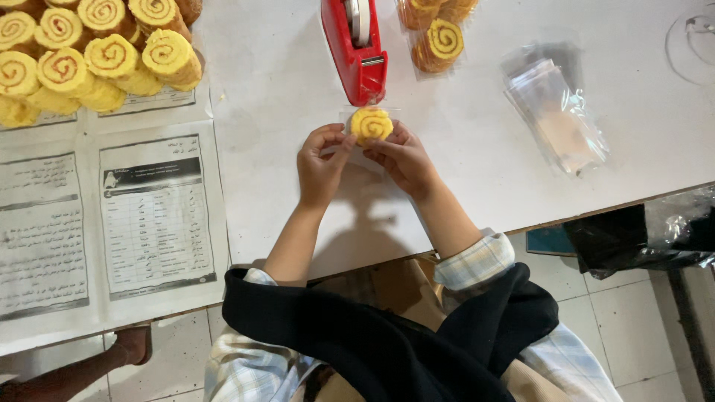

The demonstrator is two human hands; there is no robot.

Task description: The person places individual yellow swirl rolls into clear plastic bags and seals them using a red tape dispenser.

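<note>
Both my hands hold one yellow swirl roll cake slice (pixel 372 124) wrapped in a clear plastic bag, just in front of a red tape dispenser (pixel 356 48). My left hand (pixel 320 165) pinches the bag's left side with thumb and fingers. My right hand (pixel 403 158) grips its right side. The slice rests low over the white table (pixel 477 171).
A pile of unwrapped swirl slices (pixel 89 56) lies on newspaper (pixel 112 223) at the far left. Bagged slices (pixel 438 33) sit right of the dispenser. A stack of clear plastic bags (pixel 555 112) lies at the right. A black bag (pixel 633 238) hangs below the table edge.
</note>
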